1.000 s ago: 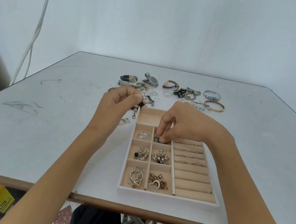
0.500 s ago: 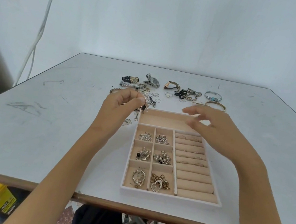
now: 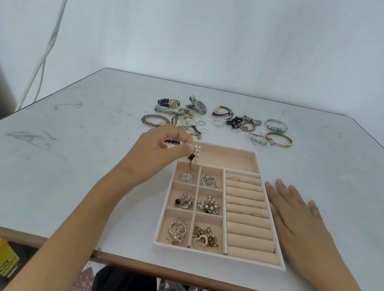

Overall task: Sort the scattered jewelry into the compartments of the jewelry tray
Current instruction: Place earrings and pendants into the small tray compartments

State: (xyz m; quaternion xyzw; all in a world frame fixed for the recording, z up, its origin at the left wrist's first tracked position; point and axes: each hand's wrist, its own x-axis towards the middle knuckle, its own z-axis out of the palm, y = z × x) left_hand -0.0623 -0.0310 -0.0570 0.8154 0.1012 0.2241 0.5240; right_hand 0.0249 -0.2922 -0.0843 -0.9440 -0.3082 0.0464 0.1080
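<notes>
Part-filled beige tray [image 3: 219, 257]; scattered jewelry [image 3: 246, 124] beyond.

no text can be read here.

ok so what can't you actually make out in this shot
Head view only.
The pearl-and-black piece: the left hand covers most of it, so its type is unclear.
The chain tangle beyond the jewelry tray: too small and blurred to count pieces.
The rings in the roll slots: too thin to count.
Anything under the flat right hand: hidden by it.
</notes>
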